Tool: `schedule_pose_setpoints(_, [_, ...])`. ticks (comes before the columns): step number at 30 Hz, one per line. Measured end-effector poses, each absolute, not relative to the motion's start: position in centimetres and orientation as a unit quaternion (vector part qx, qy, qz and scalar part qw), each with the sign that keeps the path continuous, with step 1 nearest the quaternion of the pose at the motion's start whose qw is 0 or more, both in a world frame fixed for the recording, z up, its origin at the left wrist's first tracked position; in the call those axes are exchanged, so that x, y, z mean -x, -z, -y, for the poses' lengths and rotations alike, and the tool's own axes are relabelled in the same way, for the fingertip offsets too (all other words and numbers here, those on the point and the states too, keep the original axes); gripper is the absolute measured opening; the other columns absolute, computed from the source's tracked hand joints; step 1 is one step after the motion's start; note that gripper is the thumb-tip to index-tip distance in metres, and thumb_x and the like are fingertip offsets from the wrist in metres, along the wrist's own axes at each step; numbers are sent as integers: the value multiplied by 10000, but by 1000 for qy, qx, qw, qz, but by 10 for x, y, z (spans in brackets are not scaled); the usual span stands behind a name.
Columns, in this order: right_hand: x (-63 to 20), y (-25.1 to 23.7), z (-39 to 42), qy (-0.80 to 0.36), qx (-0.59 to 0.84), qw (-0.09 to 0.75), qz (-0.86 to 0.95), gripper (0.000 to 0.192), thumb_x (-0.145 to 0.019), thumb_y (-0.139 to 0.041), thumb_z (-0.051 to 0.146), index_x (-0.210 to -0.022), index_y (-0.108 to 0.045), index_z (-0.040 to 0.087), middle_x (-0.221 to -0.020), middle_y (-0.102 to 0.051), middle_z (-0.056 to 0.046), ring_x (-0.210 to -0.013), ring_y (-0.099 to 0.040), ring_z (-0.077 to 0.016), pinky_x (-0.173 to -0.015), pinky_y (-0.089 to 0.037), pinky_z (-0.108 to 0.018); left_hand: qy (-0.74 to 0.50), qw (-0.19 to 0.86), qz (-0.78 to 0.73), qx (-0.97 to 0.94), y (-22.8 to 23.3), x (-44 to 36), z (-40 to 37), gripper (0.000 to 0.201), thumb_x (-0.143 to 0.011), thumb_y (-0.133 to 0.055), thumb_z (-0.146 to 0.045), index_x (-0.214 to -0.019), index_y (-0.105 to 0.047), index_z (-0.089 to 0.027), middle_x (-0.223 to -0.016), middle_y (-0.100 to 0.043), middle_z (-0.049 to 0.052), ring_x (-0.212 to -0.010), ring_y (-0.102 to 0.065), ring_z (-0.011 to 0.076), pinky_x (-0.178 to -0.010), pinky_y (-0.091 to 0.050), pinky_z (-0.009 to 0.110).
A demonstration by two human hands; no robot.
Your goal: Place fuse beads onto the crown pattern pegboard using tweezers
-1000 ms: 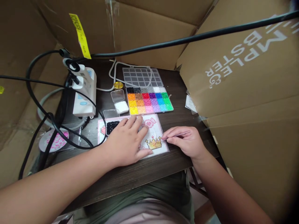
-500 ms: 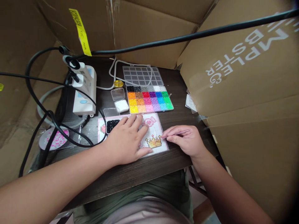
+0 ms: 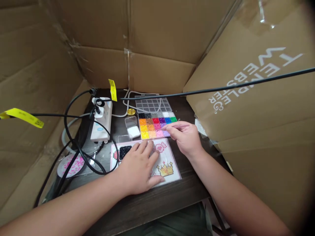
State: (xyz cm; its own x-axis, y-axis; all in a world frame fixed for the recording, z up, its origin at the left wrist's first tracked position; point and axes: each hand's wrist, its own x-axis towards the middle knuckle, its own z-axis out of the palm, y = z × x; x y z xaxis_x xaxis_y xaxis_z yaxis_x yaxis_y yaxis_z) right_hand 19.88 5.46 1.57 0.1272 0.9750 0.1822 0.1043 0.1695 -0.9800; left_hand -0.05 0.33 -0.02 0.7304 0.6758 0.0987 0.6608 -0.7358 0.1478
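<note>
cardboard walls, creased and taped, close in around my dark wood-grain table (image 3: 157, 203), with black cables looping across the left side past a white power strip (image 3: 101, 121).

from my head camera, my left hand (image 3: 140, 170) lies flat, fingers spread and grasping nothing, pressing down the white square pegboard with the printed pattern sheet (image 3: 172, 160); a small gold bead crown (image 3: 166, 169) sits on the board just beside my thumb. my right hand (image 3: 185, 139) is pinched shut on thin pink metal tweezers (image 3: 173, 127), whose tips hover over the pink and purple cells of the clear plastic compartment tray of coloured beads (image 3: 150, 126). a little clear box of black beads (image 3: 124, 151) touches my left fingertips, and one of white beads (image 3: 133, 131) stands near the tray.

as i judge it, the beads are tiny, smooth and hard, so a loose pinch could flick one away across the table. if my left hand slides, the board could shift and jolt the crown's loose beads off their pegs. my forearm is also near the cables.
</note>
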Motion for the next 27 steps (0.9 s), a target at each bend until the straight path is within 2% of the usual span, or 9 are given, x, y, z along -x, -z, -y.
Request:
schedule_pose_setpoints(9, [-193, 11, -64, -389, 551, 559, 482, 217, -662, -834, 360, -674, -734, 167, -538, -626, -14, -524, -563, -138, -463, -438, -255, -65, 54, -361, -929, -1, 1, -3, 725, -874, -445, -729, -1297, -574, -154, -1466, -463, 246, -1356, -435, 424, -1083, -384, 560])
schedule_pose_setpoints(13, [-191, 14, -66, -403, 553, 557, 470, 255, -636, -849, 380, -658, -720, 161, -500, -595, -5, -495, -548, -139, -438, -411, -250, -59, 53, -362, -929, -3, 0, -2, 714, -874, -439, -733, -1272, -583, -158, -1462, -466, 239, -1361, -431, 426, -1086, -386, 561])
schedule_pose_setpoints(16, [-190, 12, -67, -418, 551, 561, 455, 276, -632, -845, 396, -655, -711, 155, -466, -567, 8, -459, -516, -128, -420, -379, -245, -51, 52, -362, -929, -4, 0, -2, 726, -878, -427, -736, -1291, -573, -156, -1466, -460, 243, -1370, -422, 428, -1088, -382, 567])
schedule_pose_setpoints(20, [-191, 7, -66, -459, 540, 573, 411, 299, -608, -844, 387, -649, -693, 133, -430, -529, 30, -384, -409, -82, -385, -301, -229, -42, 45, -364, -929, -6, 0, -1, 747, -881, -426, -734, -1318, -558, -143, -1471, -453, 250, -1377, -414, 427, -1096, -376, 565])
schedule_pose_setpoints(27, [-197, 2, -65, -493, 519, 571, 402, 333, -551, -852, 374, -658, -699, 98, -518, -628, -35, -366, -382, -61, -361, -267, -227, -47, 26, -358, -932, -3, 0, -1, 754, -875, -450, -729, -1348, -542, -149, -1445, -468, 244, -1342, -440, 416, -1078, -398, 558])
